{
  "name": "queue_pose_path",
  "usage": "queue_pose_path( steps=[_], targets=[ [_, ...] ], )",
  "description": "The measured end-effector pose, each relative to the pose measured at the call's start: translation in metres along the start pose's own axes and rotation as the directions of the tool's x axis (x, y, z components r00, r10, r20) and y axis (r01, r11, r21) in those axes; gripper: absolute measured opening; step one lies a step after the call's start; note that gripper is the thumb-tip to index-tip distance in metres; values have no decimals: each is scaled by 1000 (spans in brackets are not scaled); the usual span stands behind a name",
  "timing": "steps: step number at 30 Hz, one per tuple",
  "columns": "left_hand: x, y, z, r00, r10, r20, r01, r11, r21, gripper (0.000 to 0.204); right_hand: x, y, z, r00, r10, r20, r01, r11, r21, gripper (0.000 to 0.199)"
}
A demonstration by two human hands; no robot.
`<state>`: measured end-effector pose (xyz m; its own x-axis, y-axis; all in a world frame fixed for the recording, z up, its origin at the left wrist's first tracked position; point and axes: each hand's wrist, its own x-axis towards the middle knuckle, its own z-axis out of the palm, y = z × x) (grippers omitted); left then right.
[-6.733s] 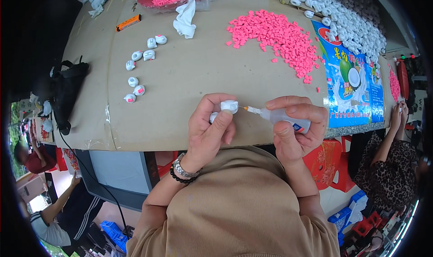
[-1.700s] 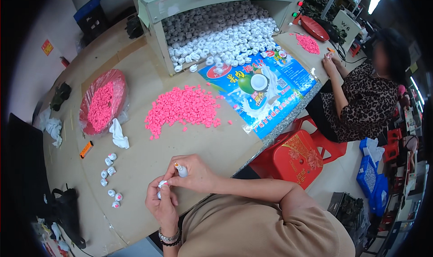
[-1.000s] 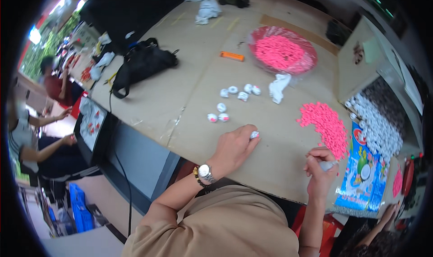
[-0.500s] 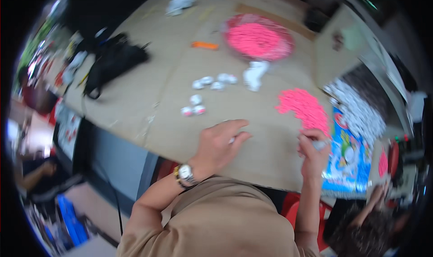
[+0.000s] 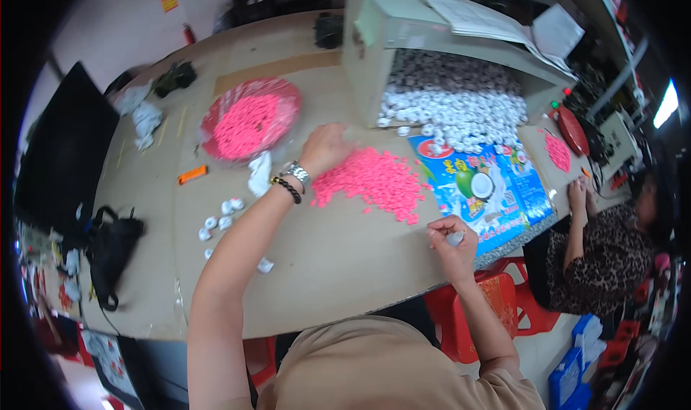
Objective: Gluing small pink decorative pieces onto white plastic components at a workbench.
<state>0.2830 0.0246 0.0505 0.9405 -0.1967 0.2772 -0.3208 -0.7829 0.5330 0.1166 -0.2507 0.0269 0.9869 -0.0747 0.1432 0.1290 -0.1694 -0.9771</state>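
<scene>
My left hand stretches across the table to the far left edge of a pile of small pink pieces. Its fingers are blurred, so whether it holds anything is unclear. My right hand is closed over the near edge of the table, right of my body. A small whitish piece shows between its curled fingers; its exact kind is too small to make out. Left of my left forearm sit several small round white pieces, and another white piece lies just right of that forearm.
A red basin of pink pieces stands beyond a crumpled white cloth. At the far right, an open box spills white round pieces toward a blue printed sheet. An orange cutter-like tool and black bag lie left. Another person sits right.
My view has swung to the right. The left hand has moved forward from the near table edge to the pink pile, while the right hand stays closed on the whitish piece.
</scene>
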Motion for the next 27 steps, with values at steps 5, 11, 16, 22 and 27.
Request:
queue_pose_path(
  steps=[5, 11, 16, 22, 27],
  targets=[
    [62, -8, 25, 995, -48, 90, 43, 997, 58, 66, -10, 23, -41, 990, -77, -115, 59, 987, -147, 5],
    [100, 25, 16, 991, -73, 112, 44, 969, 244, 80, -11, 31, -47, 981, -26, -191, 36, 998, 49, 5],
    [101, 48, 16, 995, -87, -46, 97, 941, 323, 79, -11, 31, -50, 983, -15, -185, 30, 996, 82, 6],
    [107, 42, 25, 978, -171, -118, 199, 934, 297, 64, -8, 31, -53, 986, -61, -153, 75, 994, 86, 5],
    [108, 44, 29, 978, -160, -135, 194, 935, 297, 59, -5, 30, -56, 982, -139, -126, 141, 990, 9, 5]
  ],
)
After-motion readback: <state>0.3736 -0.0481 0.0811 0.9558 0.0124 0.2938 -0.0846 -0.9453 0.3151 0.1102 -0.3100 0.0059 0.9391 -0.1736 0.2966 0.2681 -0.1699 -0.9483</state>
